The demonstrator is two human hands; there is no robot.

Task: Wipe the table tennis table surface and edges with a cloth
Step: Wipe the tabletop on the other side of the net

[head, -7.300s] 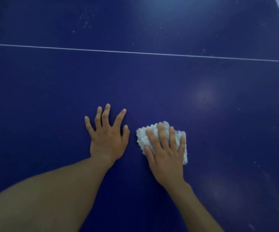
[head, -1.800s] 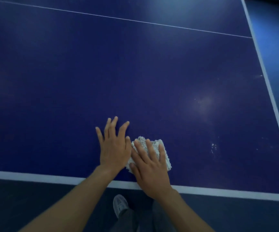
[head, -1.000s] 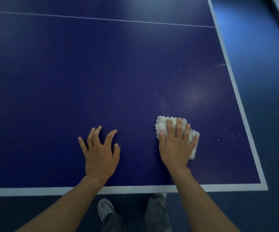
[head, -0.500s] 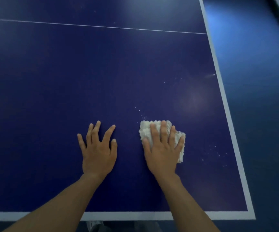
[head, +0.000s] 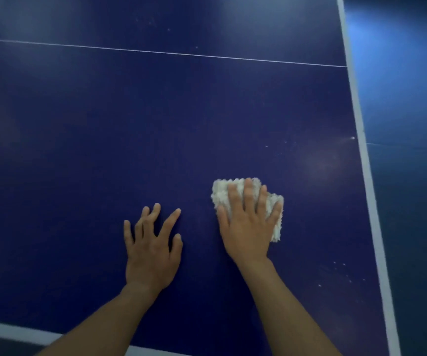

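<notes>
Cloth (head: 222,195) farther from near edge (head: 14,330)

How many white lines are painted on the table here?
3: the thin line across the far part, the right edge stripe, and the near edge stripe at bottom left. More may lie out of view.

No text, brand, number or sign could be read anywhere. The blue desk (head: 156,111) carried only plain white boundary lines (head: 366,163) and a thin centre line (head: 156,52), none lettered.
</notes>
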